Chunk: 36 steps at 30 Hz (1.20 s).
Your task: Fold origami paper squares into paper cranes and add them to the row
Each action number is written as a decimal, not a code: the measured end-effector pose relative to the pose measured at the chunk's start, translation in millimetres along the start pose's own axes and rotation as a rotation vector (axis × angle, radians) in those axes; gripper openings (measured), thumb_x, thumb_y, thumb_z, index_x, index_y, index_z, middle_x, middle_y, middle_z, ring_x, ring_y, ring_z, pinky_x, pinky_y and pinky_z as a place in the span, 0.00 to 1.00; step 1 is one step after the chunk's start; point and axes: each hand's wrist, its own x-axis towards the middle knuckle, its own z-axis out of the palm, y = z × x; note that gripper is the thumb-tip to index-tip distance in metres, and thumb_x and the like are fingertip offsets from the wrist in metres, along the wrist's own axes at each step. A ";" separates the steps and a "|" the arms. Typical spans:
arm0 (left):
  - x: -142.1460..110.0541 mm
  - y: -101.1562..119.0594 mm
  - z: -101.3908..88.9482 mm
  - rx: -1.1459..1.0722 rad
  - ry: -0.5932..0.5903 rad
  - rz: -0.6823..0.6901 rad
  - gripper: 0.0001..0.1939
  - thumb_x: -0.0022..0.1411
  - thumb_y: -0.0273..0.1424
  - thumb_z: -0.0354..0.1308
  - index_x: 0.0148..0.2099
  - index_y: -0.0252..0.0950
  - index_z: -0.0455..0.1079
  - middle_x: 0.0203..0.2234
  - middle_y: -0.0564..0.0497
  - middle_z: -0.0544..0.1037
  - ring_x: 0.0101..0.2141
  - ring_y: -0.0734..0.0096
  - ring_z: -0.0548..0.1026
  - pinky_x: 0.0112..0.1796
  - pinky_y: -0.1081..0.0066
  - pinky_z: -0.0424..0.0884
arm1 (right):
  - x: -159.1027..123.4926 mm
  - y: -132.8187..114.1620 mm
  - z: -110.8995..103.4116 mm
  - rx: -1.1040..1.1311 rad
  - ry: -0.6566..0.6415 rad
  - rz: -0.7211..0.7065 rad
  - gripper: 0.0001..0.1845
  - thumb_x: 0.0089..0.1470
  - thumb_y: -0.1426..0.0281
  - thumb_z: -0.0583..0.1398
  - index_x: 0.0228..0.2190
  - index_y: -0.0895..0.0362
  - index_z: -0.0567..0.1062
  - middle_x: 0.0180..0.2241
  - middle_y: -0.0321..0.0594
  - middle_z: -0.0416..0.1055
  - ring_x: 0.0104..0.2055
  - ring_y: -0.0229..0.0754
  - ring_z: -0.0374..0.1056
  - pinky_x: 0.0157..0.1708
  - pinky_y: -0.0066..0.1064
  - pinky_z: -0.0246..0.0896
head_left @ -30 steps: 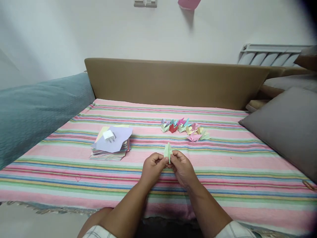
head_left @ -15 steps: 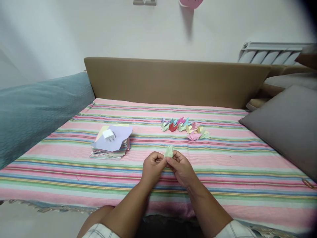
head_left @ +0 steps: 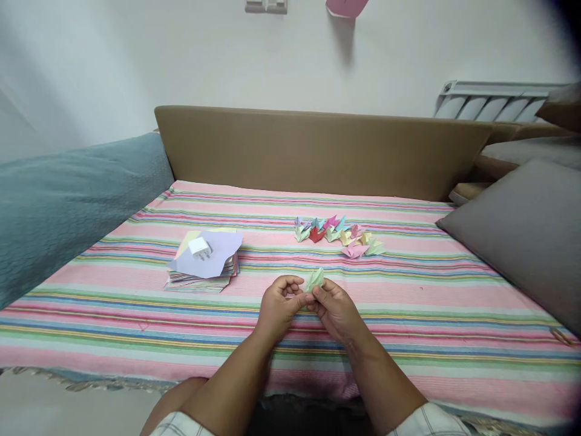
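Lighting moderately bright, diffuse and fairly even. The pink paper [head_left: 347, 7], just past 12 o'clock, throws a soft shadow down the wall [head_left: 204, 66], consistent with light from above. Deep shade at 6 o'clock, below the striped cloth [head_left: 136, 309]. Dark, blurred patch obscures the 2 o'clock corner. Grey cushion [head_left: 526, 236] at 3 o'clock appears stretched. Green paper [head_left: 315, 280], towards 5 o'clock: creases indistinct.
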 end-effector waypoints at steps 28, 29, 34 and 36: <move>-2.7 0.4 4.9 -0.233 -0.112 -0.240 0.20 0.34 0.36 0.73 0.26 0.32 0.67 0.17 0.58 0.69 0.20 0.81 0.66 0.25 0.78 0.63 | 7.1 12.7 -9.0 -0.069 0.168 -0.075 0.15 0.35 0.63 0.70 0.20 0.57 0.71 0.19 0.30 0.67 0.21 0.31 0.58 0.22 0.24 0.53; -2.6 0.2 4.7 -0.220 -0.133 -0.241 0.20 0.34 0.35 0.73 0.26 0.32 0.68 0.17 0.57 0.69 0.20 0.81 0.66 0.24 0.78 0.62 | 7.0 12.4 -9.8 -0.078 0.163 -0.080 0.14 0.35 0.63 0.70 0.20 0.57 0.71 0.18 0.30 0.67 0.21 0.31 0.58 0.22 0.25 0.52; -1.0 -1.3 3.4 -0.146 -0.139 -0.221 0.20 0.35 0.38 0.72 0.24 0.31 0.67 0.16 0.57 0.68 0.19 0.81 0.64 0.24 0.77 0.60 | 5.8 8.3 -9.7 -0.093 0.092 -0.100 0.12 0.37 0.64 0.69 0.21 0.56 0.72 0.20 0.31 0.67 0.24 0.32 0.59 0.26 0.26 0.54; -0.4 -2.1 2.1 -0.095 -0.138 -0.188 0.20 0.36 0.40 0.71 0.24 0.31 0.67 0.15 0.57 0.67 0.19 0.81 0.63 0.24 0.77 0.58 | 5.6 6.5 -9.0 -0.131 0.036 -0.115 0.11 0.39 0.65 0.68 0.25 0.55 0.74 0.24 0.32 0.69 0.27 0.34 0.61 0.30 0.27 0.56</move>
